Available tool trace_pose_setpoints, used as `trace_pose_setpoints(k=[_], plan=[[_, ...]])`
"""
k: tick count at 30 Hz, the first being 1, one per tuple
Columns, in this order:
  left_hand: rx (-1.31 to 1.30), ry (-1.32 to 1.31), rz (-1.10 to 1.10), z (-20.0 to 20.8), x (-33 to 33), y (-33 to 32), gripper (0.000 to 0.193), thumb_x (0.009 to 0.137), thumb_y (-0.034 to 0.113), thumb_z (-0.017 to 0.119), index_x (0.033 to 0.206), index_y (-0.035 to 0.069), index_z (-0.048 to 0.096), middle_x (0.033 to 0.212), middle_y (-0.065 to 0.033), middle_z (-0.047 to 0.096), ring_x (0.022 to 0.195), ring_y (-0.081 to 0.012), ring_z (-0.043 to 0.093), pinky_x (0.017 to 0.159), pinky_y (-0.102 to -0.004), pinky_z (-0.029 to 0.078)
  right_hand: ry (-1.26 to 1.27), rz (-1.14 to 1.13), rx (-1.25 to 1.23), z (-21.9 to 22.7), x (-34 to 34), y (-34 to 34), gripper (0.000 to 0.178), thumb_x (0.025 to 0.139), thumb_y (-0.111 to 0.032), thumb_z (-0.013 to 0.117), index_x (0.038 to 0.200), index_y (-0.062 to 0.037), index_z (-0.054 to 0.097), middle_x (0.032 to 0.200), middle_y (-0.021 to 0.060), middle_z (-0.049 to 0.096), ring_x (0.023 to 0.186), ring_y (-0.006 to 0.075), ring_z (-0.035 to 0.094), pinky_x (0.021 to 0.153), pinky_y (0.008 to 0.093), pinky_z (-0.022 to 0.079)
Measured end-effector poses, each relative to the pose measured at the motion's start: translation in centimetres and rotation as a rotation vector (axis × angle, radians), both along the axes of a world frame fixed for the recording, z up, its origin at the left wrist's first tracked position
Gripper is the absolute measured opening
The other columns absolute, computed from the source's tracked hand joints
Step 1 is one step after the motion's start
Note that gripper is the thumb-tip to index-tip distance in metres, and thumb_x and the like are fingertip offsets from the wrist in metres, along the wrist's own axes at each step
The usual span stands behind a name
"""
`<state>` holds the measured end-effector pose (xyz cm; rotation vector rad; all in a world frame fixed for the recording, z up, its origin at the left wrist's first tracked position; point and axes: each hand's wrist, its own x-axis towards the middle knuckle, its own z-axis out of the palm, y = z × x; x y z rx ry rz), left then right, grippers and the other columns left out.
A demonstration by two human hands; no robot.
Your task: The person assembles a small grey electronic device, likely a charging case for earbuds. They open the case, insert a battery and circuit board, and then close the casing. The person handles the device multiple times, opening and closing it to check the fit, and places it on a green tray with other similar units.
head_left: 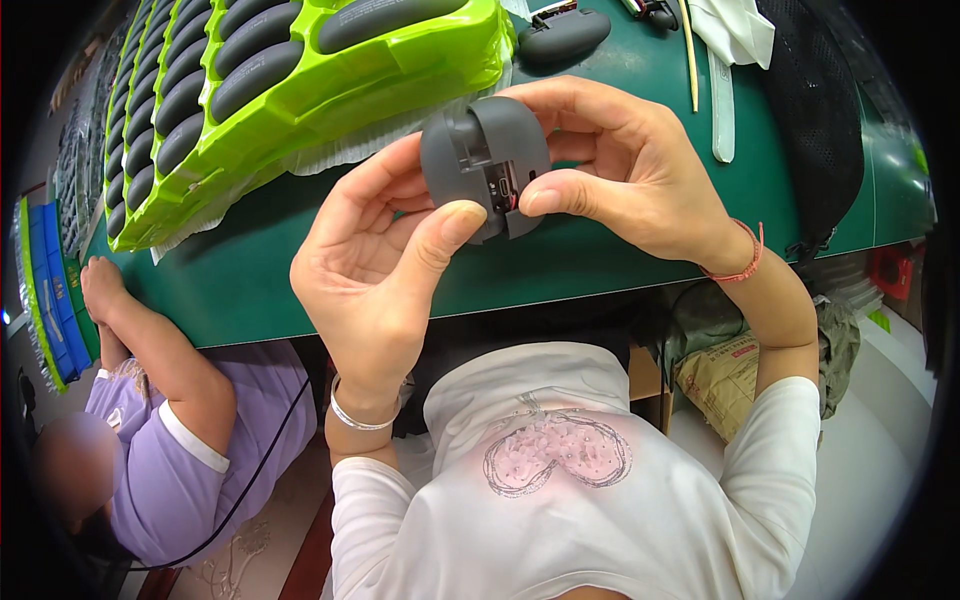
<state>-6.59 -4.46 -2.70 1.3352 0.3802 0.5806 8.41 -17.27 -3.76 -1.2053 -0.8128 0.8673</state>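
Note:
Above the green table I hold a dark grey rounded case [445, 158], which looks like an earbud charging case. Its shell is parted along one side, and a small circuit board with a metal port shows in the gap. My left hand [375, 255] is closed on its left half, the thumb pressing near the gap. On the other half, my right hand [640, 180] grips with the thumb at the lower edge and the fingers behind. Fingertips of both hands are partly hidden by the case. Another dark case [565, 38] lies beyond on the table.
A bright green tray [330, 120] with rows of dark cases stands at the far left. At the back right lie a wooden stick [690, 60], a pale flat strip [721, 110], a white cloth [735, 30] and a black mesh bag [820, 110]. A co-worker in purple [250, 400] sits left.

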Motion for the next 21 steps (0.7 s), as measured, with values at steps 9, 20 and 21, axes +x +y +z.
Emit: trace_pose_setpoints(k=[9,20,21], plan=[[0.11,-0.027,0.047,-0.8,0.4,0.0,0.044,0.079,-0.006,0.073,0.119,-0.012,0.055,0.109,-0.0169,0.063,0.098,-0.0198,0.063,0.086,-0.0309,0.054,-0.157,0.024,-0.031,0.0,0.3,0.0,0.051,0.084,0.0,0.069,0.131,0.0037,0.049,0.116,0.0108,0.061,0.104,0.0171,0.061,0.089,0.0315,0.053],[0.155,0.009,0.021,-0.3,0.0,0.3,0.043,0.081,-0.008,0.069,0.121,-0.013,0.053,0.112,-0.0164,0.06,0.099,-0.0208,0.062,0.089,-0.0333,0.053,-0.207,0.002,0.055,0.0,0.6,-0.2,0.046,0.087,0.0,0.065,0.13,0.0043,0.05,0.12,0.012,0.059,0.112,0.0201,0.058,0.09,0.0323,0.054],[0.187,0.01,0.034,-0.2,-0.3,0.2,0.043,0.081,-0.009,0.069,0.12,-0.013,0.053,0.112,-0.0163,0.06,0.099,-0.0211,0.062,0.089,-0.0334,0.053,-0.242,-0.007,0.051,0.3,0.3,-0.3,0.045,0.087,0.0,0.064,0.13,0.0046,0.05,0.12,0.0117,0.059,0.111,0.0201,0.058,0.09,0.0322,0.054]])
